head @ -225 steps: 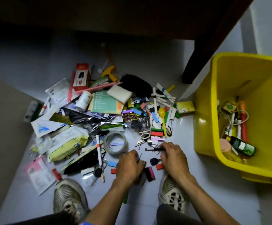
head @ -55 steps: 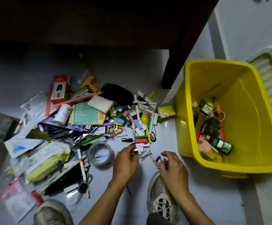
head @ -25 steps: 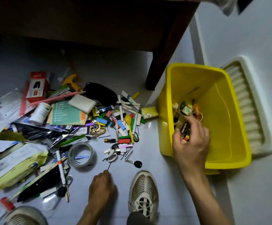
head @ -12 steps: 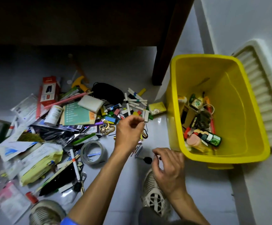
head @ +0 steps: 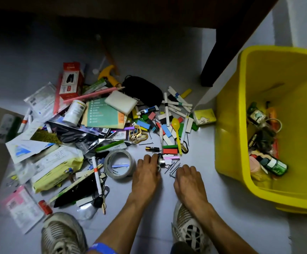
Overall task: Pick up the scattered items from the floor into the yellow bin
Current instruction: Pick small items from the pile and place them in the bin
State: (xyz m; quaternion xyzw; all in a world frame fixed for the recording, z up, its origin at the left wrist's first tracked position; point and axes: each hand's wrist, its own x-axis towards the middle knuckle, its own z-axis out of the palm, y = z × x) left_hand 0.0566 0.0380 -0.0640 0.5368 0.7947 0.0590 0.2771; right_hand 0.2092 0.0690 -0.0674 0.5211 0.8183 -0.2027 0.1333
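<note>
Yellow bin (head: 240, 125) stands at the floor's right edge, partly filled. Scattered items (head: 101, 125) lie heaped left of it. Left hand (head: 146, 173), fingers curled, touches a small metal piece (head: 161, 161); right hand (head: 185, 177) rests over black hairpins (head: 173, 167), its grip hidden.

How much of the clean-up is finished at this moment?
Done: a few things, among them a green bottle, lie in the yellow bin. In hand: the left hand and right hand are down at the hairpins. Left: most of the pile, including the tape roll, yellow spoon and battery.
</note>
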